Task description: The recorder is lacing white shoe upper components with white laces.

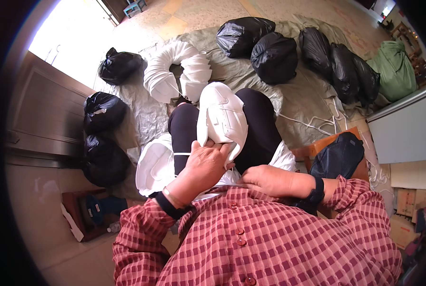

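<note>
Tarp (310, 97) beyond upper (218, 117), rounded end away

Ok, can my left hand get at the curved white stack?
Probably not without leaning: your left hand holds the white shoe piece, and the curved white stack lies beyond the left knee.

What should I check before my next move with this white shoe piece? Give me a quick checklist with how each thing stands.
1. Left hand gripping the white shoe piece: ok.
2. Right hand holding something: cannot tell; its fingertips are hidden near the lap.
3. Shoe piece resting on the legs: cannot tell from this angle.
4. White cord tidy: not ok; it lies loose in loops.
5. Curved white stack clear of both hands: ok.
</note>
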Tool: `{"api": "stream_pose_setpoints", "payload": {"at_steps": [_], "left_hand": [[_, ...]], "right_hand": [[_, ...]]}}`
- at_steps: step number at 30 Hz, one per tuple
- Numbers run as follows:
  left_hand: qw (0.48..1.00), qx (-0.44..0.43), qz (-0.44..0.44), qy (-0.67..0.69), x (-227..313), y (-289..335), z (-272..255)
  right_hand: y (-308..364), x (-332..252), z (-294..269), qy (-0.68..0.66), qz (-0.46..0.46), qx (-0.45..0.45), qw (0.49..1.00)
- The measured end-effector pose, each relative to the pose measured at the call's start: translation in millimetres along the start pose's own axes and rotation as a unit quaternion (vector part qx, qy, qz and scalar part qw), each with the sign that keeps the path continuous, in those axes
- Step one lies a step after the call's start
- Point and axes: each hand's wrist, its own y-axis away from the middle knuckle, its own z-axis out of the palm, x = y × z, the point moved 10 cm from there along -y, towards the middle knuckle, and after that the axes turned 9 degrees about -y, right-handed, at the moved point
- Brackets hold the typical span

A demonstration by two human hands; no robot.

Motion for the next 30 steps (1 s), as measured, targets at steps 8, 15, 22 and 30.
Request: {"api": "stream_pose_setpoints", "payload": {"at_steps": [8, 15, 22, 30], "left_hand": [[0.995, 0.034, -0.079, -0.051, 8, -7, 31], [0.995, 0.015, -0.08, -0.058, 6, 3, 25], [0.996, 0.03, -0.029, -0.084, 6, 16, 14], [0.968, 0.189, -0.154, 0.063, -35, 65, -21]], "right_hand": [[-11, -33, -102, 0.218, 0.011, 0.311, 0.925], [-47, 6, -71, 0.223, 0.088, 0.25, 0.938], [-41, 12, -51, 0.152, 0.054, 0.231, 0.959], [-30, 3, -62, 0.198, 0.099, 0.218, 0.951]]}}
